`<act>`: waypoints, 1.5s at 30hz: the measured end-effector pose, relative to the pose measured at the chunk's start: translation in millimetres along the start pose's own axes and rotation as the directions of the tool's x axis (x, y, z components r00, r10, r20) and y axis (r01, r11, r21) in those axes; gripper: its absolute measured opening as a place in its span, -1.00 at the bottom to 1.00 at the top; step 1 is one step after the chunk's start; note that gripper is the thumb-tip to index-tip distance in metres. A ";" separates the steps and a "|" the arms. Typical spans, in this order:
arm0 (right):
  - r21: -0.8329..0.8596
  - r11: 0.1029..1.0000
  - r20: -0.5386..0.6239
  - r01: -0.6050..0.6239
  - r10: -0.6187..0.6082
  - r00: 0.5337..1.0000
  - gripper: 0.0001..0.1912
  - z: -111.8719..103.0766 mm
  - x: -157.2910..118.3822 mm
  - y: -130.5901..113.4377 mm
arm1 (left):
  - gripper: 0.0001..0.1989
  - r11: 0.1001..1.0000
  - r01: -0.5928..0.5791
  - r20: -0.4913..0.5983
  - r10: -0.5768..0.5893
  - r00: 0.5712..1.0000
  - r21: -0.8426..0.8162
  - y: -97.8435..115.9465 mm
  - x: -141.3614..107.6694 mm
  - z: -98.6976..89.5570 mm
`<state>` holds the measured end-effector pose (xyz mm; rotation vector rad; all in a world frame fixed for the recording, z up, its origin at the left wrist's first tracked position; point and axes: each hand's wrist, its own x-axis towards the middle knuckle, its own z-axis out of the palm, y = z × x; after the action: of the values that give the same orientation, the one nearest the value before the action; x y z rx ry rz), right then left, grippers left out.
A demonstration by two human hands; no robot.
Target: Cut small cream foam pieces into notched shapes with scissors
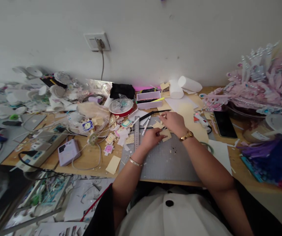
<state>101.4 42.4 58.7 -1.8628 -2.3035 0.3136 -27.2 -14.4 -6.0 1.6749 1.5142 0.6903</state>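
Left hand (151, 138) and right hand (173, 123) partly hide cream pieces (166, 135)

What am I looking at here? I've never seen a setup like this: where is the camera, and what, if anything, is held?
There is no machine: these are a person's bare left hand and right hand. The single picture comes from a camera worn on that person's head, looking forward and down. Both hands are over a flat grey mat on a wooden table, their fingers at small cream-coloured flat pieces; how firmly each is gripped is too small to tell. Nearby lie a straight metal ruler, a slim white pen and, farther right, a black rectangular phone.
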 end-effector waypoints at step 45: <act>-0.089 0.986 0.043 0.138 -0.135 0.990 -0.54 -0.5 -140.6 145.3 | -0.70 0.818 0.076 0.003 -0.091 0.996 -0.570 -9.6 7.3 9.9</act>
<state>268.2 -65.8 21.7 -1.7408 -2.4955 0.2291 -23.6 -8.9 -20.2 1.1361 1.2201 1.0029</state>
